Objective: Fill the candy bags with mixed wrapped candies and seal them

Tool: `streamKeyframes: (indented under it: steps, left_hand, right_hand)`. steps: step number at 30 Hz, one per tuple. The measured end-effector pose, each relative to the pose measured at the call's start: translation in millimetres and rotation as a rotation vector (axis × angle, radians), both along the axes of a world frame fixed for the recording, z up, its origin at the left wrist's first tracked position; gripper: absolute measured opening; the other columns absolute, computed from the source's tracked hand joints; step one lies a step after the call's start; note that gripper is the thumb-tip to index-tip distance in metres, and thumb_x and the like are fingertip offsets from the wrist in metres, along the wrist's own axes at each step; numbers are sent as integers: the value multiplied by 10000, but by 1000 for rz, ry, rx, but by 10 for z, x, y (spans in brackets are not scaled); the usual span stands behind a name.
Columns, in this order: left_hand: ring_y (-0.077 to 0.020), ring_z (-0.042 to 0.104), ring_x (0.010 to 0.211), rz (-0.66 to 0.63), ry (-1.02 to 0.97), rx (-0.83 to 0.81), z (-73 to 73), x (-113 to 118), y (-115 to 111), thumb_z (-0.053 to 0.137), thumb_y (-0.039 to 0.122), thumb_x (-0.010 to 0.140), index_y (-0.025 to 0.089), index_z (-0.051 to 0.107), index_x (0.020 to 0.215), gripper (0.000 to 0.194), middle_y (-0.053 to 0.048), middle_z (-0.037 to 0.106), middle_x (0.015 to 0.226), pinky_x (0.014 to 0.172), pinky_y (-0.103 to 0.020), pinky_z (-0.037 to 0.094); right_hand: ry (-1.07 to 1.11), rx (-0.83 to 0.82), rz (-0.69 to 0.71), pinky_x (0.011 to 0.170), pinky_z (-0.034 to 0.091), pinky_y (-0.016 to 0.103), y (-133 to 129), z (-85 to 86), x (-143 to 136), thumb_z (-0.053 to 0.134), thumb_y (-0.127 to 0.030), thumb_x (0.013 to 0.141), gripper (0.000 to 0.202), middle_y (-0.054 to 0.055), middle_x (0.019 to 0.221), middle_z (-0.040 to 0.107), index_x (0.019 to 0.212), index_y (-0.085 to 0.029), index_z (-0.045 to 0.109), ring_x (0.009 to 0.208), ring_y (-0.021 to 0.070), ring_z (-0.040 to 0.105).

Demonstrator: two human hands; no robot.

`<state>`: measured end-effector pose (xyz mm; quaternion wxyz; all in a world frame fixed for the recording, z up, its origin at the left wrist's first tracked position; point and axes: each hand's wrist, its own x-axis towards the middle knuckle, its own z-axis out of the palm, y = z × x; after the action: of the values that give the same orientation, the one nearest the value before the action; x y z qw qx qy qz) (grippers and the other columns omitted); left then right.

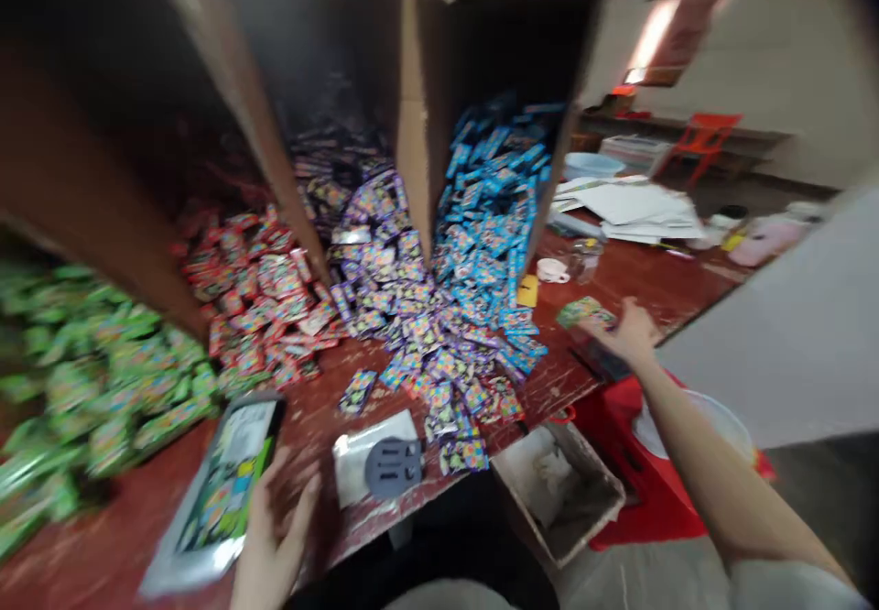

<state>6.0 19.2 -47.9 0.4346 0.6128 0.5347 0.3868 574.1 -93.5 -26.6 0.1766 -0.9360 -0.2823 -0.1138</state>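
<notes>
On the right, my right hand (630, 333) reaches over the table and pinches a small green printed packet (586, 312) at its fingertips. My left hand (275, 523) is at the front edge with fingers apart and nothing in them. Beside it lies a clear pouch (230, 477) with a dark and green print. A round grey disc with slots (394, 467) rests on a white sheet (353, 454) between the hands. Small purple packets (418, 326) spill across the middle, with one packet (358, 391) lying apart.
Upright cardboard boxes (414, 125) spill red packets (265, 289) and blue packets (491, 216). Green packets (103, 372) heap at the left. On the right are a white cup (552, 270) and white sheets (628, 202). An open carton (597, 500) stands below the table edge.
</notes>
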Motion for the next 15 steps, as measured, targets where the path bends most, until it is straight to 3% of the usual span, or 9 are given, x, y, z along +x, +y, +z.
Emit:
streamKeyframes:
  steps: [2, 4, 8, 10, 12, 13, 15]
  left_hand:
    - [-260, 608, 1045, 5, 48, 34, 76, -50, -71, 557, 483, 787, 213, 428, 1211, 518, -130, 575, 1206, 906, -447, 498]
    - [-248, 566, 1109, 22, 169, 193, 110, -170, -73, 521, 407, 833, 204, 474, 1169, 395, -125, 555, 1234, 975, -449, 440]
    - [-233, 519, 1157, 83, 461, 446, 45, -605, 107, 446, 310, 879, 176, 514, 1107, 274, -129, 570, 1188, 1022, -436, 386]
    - [-254, 482, 1197, 143, 628, 436, -51, -828, 248, 436, 331, 877, 153, 502, 1155, 336, -156, 535, 1240, 1022, -451, 379]
    - [-295, 427, 1247, 194, 737, 394, -175, -981, 377, 461, 383, 856, 126, 473, 1220, 446, -189, 485, 1307, 1035, -499, 343]
    - [-315, 402, 1266, 214, 772, 375, -241, -1023, 425, 473, 413, 844, 115, 453, 1252, 505, -203, 459, 1336, 1042, -526, 318]
    - [-338, 364, 1292, 223, 834, 355, -359, -1056, 475, 472, 465, 833, 102, 403, 1312, 605, -220, 404, 1388, 1052, -555, 274]
  right_hand:
    - [-167, 326, 103, 891, 350, 514, 107, -34, -387, 540, -503, 784, 623, 279, 1164, 519, 1229, -78, 443, 1136, 389, 458]
    - [-180, 557, 355, 899, 371, 496, 252, -74, -937, 524, -422, 819, 417, 214, 1093, 573, 1138, -153, 508, 1085, 345, 509]
    - [122, 697, 873, 857, 447, 468, 609, -93, -2335, 552, -295, 812, 111, 100, 921, 625, 903, -234, 571, 901, 268, 594]
    - [356, 655, 1054, 834, 474, 436, 890, -71, -3053, 515, -277, 835, 89, 97, 910, 623, 876, -232, 580, 864, 237, 601]
    - [644, 435, 1247, 813, 498, 384, 1278, -51, -3718, 461, -269, 866, 154, 114, 997, 610, 944, -219, 584, 886, 211, 607]
    - [772, 247, 1318, 820, 502, 365, 1504, -47, -4019, 448, -252, 873, 188, 116, 1055, 598, 1007, -207, 572, 905, 197, 609]
    - [814, 99, 1359, 804, 511, 333, 1980, -51, -4534, 471, -186, 859, 193, 97, 1032, 623, 1016, -184, 584, 884, 176, 622]
